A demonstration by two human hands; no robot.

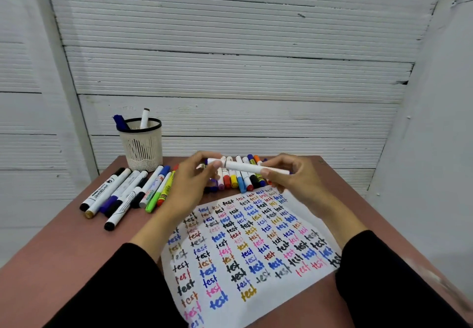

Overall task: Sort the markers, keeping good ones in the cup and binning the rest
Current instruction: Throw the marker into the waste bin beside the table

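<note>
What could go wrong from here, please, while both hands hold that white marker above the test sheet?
If the marker comes uncapped between the left hand and right hand, its tip might streak the test sheet. Lowering either hand could also nudge the marker row behind and set it rolling.

cup (142, 146) back left on table (76, 245), loose markers (122, 194) before it

The paper (245, 251) repeats "test"; one marker (102, 191) reads "WHITEBOARD".
</note>
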